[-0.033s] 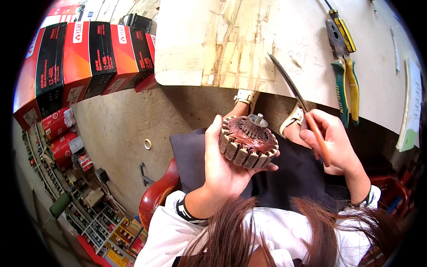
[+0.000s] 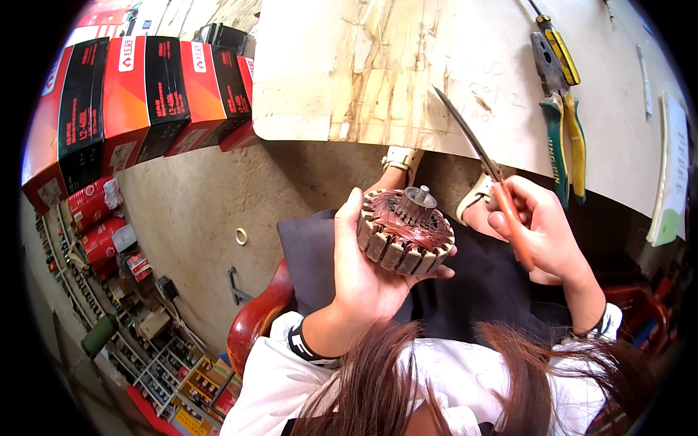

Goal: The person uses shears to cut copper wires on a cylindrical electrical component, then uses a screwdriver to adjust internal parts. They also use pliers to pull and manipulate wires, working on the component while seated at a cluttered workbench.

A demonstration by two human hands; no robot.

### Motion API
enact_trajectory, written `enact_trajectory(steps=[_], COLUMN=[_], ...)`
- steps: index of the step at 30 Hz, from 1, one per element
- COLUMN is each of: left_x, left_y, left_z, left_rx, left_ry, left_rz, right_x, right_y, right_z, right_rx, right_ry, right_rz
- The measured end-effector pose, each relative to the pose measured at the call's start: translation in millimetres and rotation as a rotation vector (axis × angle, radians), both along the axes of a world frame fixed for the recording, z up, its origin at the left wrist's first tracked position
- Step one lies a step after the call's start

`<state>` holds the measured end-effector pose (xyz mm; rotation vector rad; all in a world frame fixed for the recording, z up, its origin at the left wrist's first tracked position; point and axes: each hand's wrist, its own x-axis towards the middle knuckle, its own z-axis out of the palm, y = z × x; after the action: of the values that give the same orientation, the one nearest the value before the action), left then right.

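**Copper-wound motor core cradled at a worktable**

A seated person in a white shirt point(image 2: 283, 385) holds a copper-wound motor core point(image 2: 411, 234) above the lap, near the middle of the scene, just short of a pale tabletop point(image 2: 305, 94). The left hand point(image 2: 367, 283) grips the core from below, thumb up along its left side and fingertips emerging on the right. The core sits tilted, its short metal shaft point(image 2: 422, 192) pointing up over reddish windings and a ring of slotted metal teeth.

To the right, the right hand point(image 2: 549, 229) is wrapped around the handle of an orange-handled tool point(image 2: 513, 222), whose dark, narrow blade angles far and left to a point. Blade and core are apart; whether the tip touches the tabletop cannot be told.

On the table's right side lie combination pliers point(image 2: 550, 73) with green and yellow grips, their ends reaching past the near edge, and right beside them a screwdriver point(image 2: 561, 54) with a yellow-and-black handle. A row of red-and-black boxes point(image 2: 134, 102) stands left of the table. A small pale ring point(image 2: 241, 236) lies on the floor point(image 2: 196, 196), left of a red chair point(image 2: 251, 312), and dark cloth point(image 2: 480, 283) covers the lap.
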<state>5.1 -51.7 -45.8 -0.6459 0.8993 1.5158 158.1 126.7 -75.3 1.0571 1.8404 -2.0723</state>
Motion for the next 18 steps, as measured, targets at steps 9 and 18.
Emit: enact_trajectory(steps=[9,18], left_x=[-15.2,-14.7], left_y=[-11.1,-25.9], left_z=[2.7,-1.4], left_rx=[0.127,0.225], left_ry=[-0.028,0.113], left_rz=[-0.019,-0.032], right_x=[-23.5,-55.8], right_y=[-13.8,4.2], right_z=[24.2,28.4], right_rx=[0.442,0.996], right_ry=[0.040,0.026], right_rz=[-0.063,-0.030])
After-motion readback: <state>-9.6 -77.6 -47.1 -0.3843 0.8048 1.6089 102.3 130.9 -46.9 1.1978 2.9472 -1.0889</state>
